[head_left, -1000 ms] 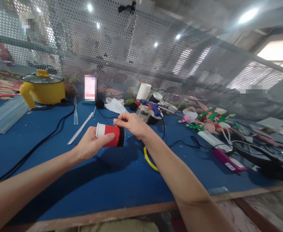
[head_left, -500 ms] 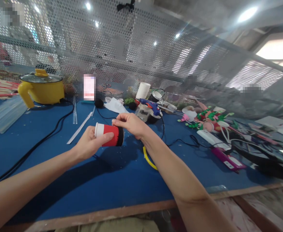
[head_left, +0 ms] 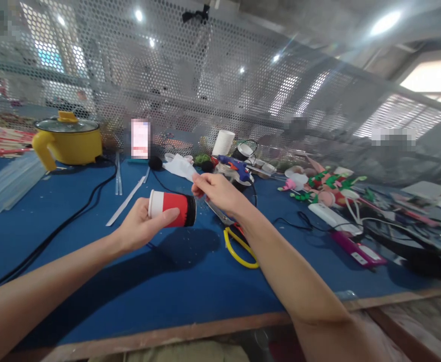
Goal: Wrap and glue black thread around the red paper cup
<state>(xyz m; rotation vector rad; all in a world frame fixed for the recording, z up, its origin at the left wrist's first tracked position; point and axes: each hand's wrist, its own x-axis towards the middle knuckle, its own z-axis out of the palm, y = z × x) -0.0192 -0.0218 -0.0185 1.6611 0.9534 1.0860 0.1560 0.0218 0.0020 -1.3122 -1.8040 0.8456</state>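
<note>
1. the left hand grips a red paper cup, fingers wrapped around its side, thumb on the near face.
2. the cup lies on its side in the air above the table, white rim to the left, dark band at the right end.
3. the right hand sits just beside the cup's dark end, apart from it, thumb and forefinger pinched together at the tips; whether anything thin sits between them cannot be told.
4. under the right wrist, scissors with yellow handles lie on the blue table, blades pointing toward the cup.
5. behind the right hand a blue glue gun rests near a white paper cup and a white cloth.
6. a yellow pot with a glass lid stands at the far left, a black cable running from it across the table.
7. clear glue sticks lie in a pile at the left edge.
8. small pink and green craft pieces cluster at the right, well apart from both hands.
9. a perforated metal screen rises behind the table.
</note>
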